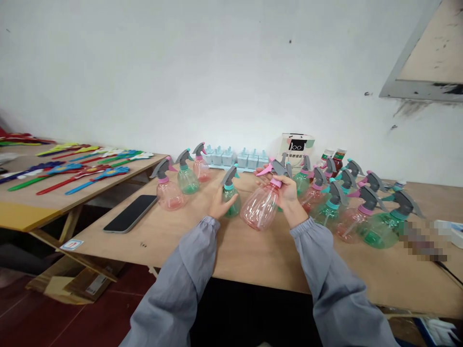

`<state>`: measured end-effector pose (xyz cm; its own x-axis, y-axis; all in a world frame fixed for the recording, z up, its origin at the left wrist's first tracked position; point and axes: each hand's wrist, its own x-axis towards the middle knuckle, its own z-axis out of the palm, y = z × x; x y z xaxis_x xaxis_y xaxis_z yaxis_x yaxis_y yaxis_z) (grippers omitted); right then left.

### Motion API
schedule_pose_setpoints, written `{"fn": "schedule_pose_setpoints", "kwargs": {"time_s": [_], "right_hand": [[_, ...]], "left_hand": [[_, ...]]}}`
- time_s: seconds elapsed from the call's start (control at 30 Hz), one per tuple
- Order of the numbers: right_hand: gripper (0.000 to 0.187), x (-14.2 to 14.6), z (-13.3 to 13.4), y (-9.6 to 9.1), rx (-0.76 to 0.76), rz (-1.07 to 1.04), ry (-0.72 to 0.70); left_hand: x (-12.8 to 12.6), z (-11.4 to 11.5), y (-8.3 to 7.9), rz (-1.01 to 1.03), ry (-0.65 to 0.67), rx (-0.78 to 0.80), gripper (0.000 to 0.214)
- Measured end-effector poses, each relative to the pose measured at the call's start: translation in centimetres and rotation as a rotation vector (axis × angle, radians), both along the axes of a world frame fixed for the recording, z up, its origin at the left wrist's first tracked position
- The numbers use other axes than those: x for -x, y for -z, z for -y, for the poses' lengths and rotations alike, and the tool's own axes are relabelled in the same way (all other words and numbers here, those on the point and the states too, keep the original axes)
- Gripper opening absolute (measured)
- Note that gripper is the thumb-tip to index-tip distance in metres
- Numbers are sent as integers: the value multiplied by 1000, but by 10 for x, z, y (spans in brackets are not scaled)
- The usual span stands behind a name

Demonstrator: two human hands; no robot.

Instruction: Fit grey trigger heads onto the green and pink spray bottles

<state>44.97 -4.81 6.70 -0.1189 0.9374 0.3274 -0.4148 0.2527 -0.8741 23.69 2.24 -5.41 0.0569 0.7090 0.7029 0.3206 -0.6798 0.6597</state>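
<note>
My left hand [219, 204] is closed around a green see-through spray bottle [232, 205] with a grey and teal trigger head, which stands upright on the table. A pink spray bottle [259, 208], tilted, is held at its neck by my right hand [288, 192]; its pink trigger points left. Several more pink and green spray bottles [382, 231] stand close together to the right of my right hand. Left of my left hand are a pink bottle [170, 195], a green bottle [188, 180] and another pink one [201, 168].
A black phone [130, 213] lies on the wooden table [231, 250] at left. Behind stand pale blue ice-pop molds [237, 158], a printed paper bag [296, 147] and small red bottles [338, 159]. Colourful hand-shaped plastic items [75, 176] cover a second table on the left.
</note>
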Motion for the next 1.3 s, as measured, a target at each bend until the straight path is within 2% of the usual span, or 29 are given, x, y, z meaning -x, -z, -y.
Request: {"fn": "schedule_pose_setpoints", "kwargs": {"time_s": [0.2,0.4,0.73,0.93,1.13,1.3], "right_hand": [[31,7,1,14,96,52,80],[25,7,10,27,196,92,100],[15,10,12,33,115,39,93],[27,19,19,36,170,114,73],[12,15,14,41,181,74,111],[23,17,15,41,173,121,66]], "left_hand": [[0,-2,3,-1,1,3,54],[0,-3,4,2,-11,27,55],[0,-1,2,22,-11,12,55],[1,1,3,12,-19,16,55],[1,0,2,18,-10,22,57],[1,0,1,10,-11,15,52]]}}
